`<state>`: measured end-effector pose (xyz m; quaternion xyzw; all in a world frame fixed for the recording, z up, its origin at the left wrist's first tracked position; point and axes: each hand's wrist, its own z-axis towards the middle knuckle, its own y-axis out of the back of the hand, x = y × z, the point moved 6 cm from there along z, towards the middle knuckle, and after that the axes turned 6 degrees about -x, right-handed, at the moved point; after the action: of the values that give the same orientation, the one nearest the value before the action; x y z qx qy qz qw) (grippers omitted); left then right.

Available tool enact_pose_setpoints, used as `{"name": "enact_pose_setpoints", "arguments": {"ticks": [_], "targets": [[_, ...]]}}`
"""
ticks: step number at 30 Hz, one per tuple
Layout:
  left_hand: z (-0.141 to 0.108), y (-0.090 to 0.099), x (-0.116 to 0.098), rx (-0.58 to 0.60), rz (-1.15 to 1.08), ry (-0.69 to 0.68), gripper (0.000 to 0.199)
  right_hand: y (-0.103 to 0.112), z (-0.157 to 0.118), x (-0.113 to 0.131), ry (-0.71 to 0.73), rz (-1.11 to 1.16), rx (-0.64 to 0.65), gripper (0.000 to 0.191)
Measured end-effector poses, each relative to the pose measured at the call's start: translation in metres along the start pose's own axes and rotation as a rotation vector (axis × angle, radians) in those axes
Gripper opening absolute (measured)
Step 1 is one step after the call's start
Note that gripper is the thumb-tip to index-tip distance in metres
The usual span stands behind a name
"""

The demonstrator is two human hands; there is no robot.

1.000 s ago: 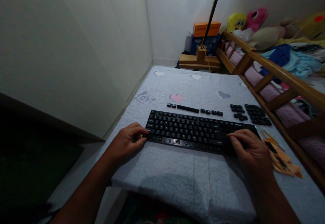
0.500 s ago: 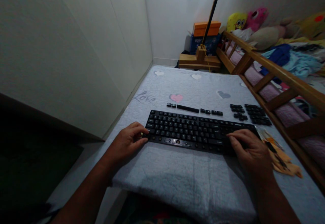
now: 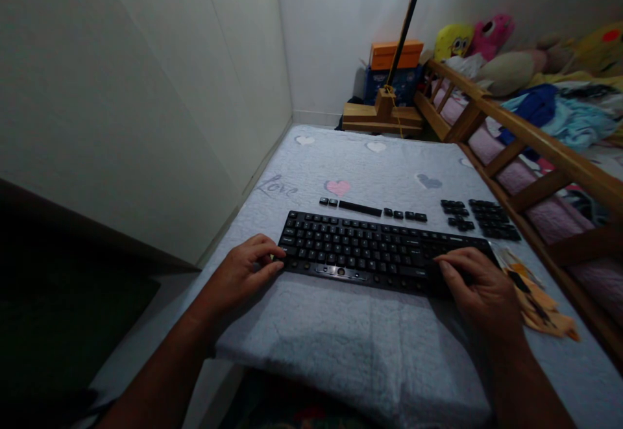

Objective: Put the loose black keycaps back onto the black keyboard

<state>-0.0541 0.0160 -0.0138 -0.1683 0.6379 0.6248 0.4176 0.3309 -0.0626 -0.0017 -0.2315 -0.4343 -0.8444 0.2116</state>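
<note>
Just left of the frame's centre, the left hand has its thumb and forefinger bent toward each other at the left end of a black keyboard; whether they pinch it, I cannot tell. The keyboard lies across the middle of the frame on a pale cloth printed with hearts. Just beyond it, two small keys, a space bar and four more keys form a row. Right of centre, the right hand is curled over the keyboard's right part, thumb and fingers close together; what they may hold is hidden. More loose keys lie in groups above it. An orange item sits at lower right beside this hand, and a wooden bed rail slants down the right side.
</note>
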Motion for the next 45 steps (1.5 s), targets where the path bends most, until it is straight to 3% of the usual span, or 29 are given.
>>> {"name": "enact_pose_setpoints", "arguments": {"ticks": [11,17,34,45], "targets": [[0.001,-0.006,0.022,-0.062,-0.149,0.171,0.012,-0.001,-0.001,-0.001,0.005,0.007,0.004,0.014],[0.013,-0.012,0.024,0.090,-0.302,0.331,0.020,-0.001,0.000,0.002,-0.005,0.023,0.003,0.014],[0.027,-0.013,0.024,0.292,-0.316,0.406,0.026,-0.002,0.001,0.004,0.014,0.017,0.025,0.015],[0.028,-0.014,0.027,0.318,-0.327,0.404,0.024,-0.004,-0.001,0.002,0.032,0.017,0.039,0.014]]}}
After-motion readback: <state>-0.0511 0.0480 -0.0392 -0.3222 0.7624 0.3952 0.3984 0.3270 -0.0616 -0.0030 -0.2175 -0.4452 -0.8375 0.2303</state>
